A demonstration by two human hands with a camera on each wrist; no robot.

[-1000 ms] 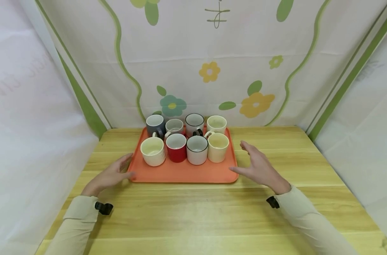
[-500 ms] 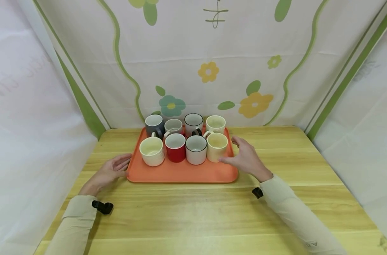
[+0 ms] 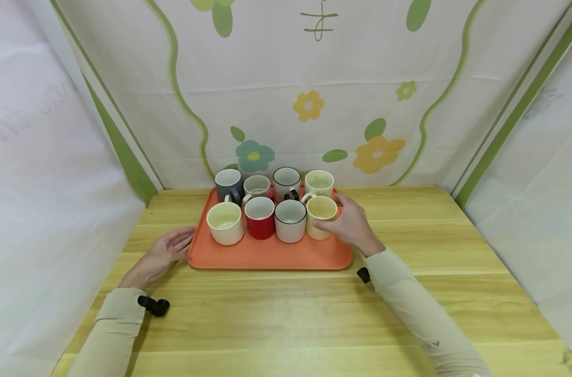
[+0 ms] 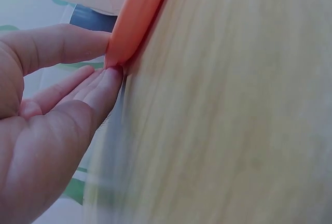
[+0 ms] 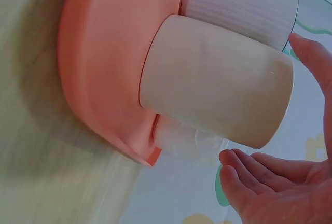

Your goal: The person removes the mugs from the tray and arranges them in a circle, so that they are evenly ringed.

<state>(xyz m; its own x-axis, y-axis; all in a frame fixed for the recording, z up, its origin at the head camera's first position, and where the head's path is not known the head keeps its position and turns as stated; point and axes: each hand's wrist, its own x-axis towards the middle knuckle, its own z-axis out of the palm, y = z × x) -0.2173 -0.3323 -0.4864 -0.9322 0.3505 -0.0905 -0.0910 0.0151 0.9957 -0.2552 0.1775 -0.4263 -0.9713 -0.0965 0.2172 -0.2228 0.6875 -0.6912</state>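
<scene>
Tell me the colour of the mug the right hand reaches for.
Cream mug, clearest in the head view.

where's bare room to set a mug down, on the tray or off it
On the tray, only the front strip before the mugs is bare; the back is packed. The table is bare in front, and to the right beyond the right hand. The left hand touches the tray's left edge.

Eight mugs (image 3: 290, 221) stand in two rows on the tray (image 3: 267, 256) — tray mid-table (image 3: 286, 314), toward the back.
</scene>
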